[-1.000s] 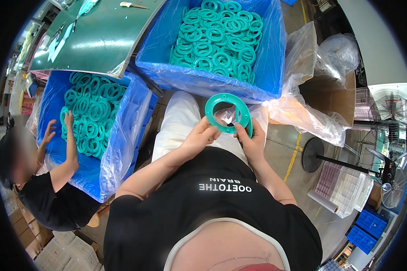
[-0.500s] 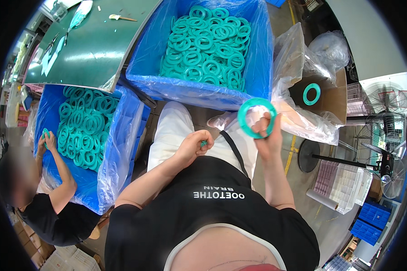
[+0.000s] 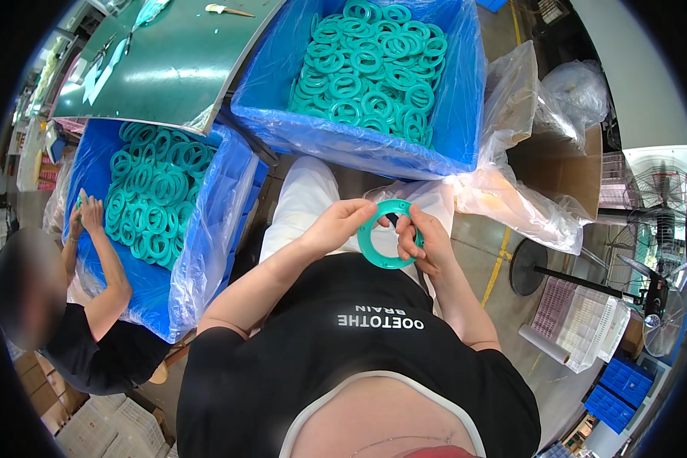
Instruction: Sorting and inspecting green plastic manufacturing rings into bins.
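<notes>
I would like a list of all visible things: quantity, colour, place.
Held ring: one, green, between both hands
Loose rings: many, green, in both bins
Front bin: one, blue, ahead
Left bin: one, blue, left
Table: one, dark green, upper left
Brush: one, pale, on table
Carton: one, brown, right
Fan: at least one, dark, far right
Crates: several, white, right and lower left
Small crates: at least two, blue, lower right
Co-worker: one, black shirt, left
Own shirt: one, black, lower centre
Left hand: one, bare, ring's upper left
Right hand: one, bare, ring's right

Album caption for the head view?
Left hand and right hand hold one green ring near a blue bin heaped with rings.
</notes>
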Tool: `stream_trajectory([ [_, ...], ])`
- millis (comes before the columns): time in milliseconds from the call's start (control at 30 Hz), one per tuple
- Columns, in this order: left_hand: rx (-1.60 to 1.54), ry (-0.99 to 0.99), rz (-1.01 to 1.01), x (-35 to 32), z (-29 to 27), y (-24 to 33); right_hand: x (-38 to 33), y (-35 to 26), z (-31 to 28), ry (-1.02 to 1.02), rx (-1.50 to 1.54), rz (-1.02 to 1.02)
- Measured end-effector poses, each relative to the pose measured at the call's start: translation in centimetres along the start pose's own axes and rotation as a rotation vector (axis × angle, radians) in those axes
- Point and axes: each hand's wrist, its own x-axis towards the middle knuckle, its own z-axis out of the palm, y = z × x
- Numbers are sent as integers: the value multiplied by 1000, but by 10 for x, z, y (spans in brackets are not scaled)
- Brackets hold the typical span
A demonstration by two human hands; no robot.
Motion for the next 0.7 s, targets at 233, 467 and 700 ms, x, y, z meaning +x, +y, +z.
stream_trajectory([
  [233, 194, 123, 194, 1, 8, -13, -1, 5, 5, 49, -49, 30],
  [467, 817, 382, 553, 15, -2, -13, -3, -10, 0, 77, -123, -30],
  [700, -380, 357, 51, -17, -70, -14, -19, -123, -108, 349, 811, -853],
])
